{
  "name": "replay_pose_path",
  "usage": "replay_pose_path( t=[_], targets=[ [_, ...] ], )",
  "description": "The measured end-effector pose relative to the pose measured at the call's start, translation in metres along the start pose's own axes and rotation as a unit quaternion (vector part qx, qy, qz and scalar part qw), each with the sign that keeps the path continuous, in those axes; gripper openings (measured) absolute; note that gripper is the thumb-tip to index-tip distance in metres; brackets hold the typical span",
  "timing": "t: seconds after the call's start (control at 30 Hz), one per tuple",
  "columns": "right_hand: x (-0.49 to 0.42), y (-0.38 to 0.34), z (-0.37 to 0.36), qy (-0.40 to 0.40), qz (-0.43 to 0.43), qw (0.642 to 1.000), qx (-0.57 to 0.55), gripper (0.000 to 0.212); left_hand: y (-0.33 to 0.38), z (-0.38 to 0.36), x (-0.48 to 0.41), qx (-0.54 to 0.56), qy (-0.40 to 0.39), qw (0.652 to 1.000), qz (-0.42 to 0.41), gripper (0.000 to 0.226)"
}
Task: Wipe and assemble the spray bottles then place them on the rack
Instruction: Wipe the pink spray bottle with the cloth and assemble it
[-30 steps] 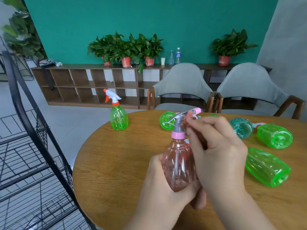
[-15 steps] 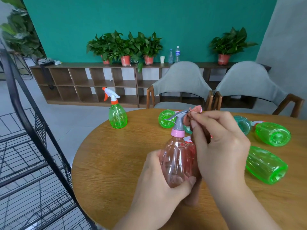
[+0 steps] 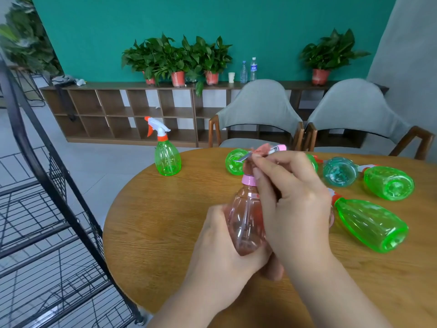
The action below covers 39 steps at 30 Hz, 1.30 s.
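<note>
The pink bottle is held above the middle of the worktop, towards its near edge. Its long axis is close to vertical with a slight lean, neck up and base down. The hands hide whether the base touches the wood. Its sprayer sits on a pink collar, with the nozzle pointing towards the right edge and the trigger towards the left edge.

There are seven bottles: one pink, one teal and five green. The upright green bottle stands at the far-left edge with a white and orange sprayer fitted, nozzle pointing left. The other four green ones lie on their sides with their bases turned towards the near edge:
- The far green bottle lies by the far edge.
- The hidden green bottle is mostly behind the right hand.
- The right green bottle lies towards the right edge.
- The near green bottle lies nearer than that one, with its orange collar pointing far-left.

The teal bottle lies between the hidden and right green ones, base also towards the near edge. One black wire rack stands on the floor off the left edge.

The left hand wraps round the pink bottle's lower body, fingers curled about it. The right hand is curled narrow. Its fingertips pinch a pinkish cloth against the sprayer's top, and the thumb lies by the collar.
</note>
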State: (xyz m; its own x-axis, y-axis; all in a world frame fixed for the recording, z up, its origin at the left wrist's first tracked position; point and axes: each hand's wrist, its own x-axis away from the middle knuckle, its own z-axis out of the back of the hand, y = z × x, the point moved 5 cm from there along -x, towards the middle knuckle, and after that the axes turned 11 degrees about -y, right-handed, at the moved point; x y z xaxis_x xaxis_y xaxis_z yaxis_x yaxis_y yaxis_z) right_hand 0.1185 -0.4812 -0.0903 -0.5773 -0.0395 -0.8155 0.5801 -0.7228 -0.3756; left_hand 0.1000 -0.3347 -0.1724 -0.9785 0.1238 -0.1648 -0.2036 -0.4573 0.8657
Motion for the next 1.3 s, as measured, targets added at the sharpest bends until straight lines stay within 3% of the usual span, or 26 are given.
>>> replay_pose_path(
  t=[0.13, 0.33, 0.57, 0.8, 1.03, 1.23, 1.3],
  targets=[
    [0.0, -0.008, -0.005, -0.034, 0.036, 0.999, -0.001, 0.025, -0.002, 0.003, -0.001, 0.003, 0.001, 1.0, -0.001, 0.074],
    [-0.005, 0.017, 0.015, 0.035, -0.035, 0.998, 0.028, 0.02, -0.005, 0.005, -0.001, -0.026, -0.009, 1.0, -0.014, 0.076],
    [0.001, -0.01, -0.002, -0.036, 0.033, 0.999, -0.002, 0.023, -0.004, 0.005, -0.003, -0.058, 0.005, 0.998, -0.029, 0.072],
    [-0.005, 0.011, 0.017, 0.027, -0.037, 0.999, 0.019, 0.022, -0.003, 0.011, -0.002, -0.104, 0.01, 0.993, -0.062, 0.078],
    [-0.007, -0.01, 0.006, -0.066, 0.036, 0.997, 0.011, 0.025, -0.005, 0.02, -0.006, -0.162, 0.047, 0.983, -0.075, 0.085],
    [-0.008, 0.024, 0.014, -0.056, -0.049, 0.997, 0.027, 0.03, -0.005, 0.026, -0.007, -0.213, 0.054, 0.973, -0.067, 0.091],
    [-0.006, 0.017, 0.013, -0.058, -0.034, 0.997, 0.025, 0.028, -0.005, 0.026, -0.007, -0.222, 0.056, 0.971, -0.065, 0.092]
  ],
)
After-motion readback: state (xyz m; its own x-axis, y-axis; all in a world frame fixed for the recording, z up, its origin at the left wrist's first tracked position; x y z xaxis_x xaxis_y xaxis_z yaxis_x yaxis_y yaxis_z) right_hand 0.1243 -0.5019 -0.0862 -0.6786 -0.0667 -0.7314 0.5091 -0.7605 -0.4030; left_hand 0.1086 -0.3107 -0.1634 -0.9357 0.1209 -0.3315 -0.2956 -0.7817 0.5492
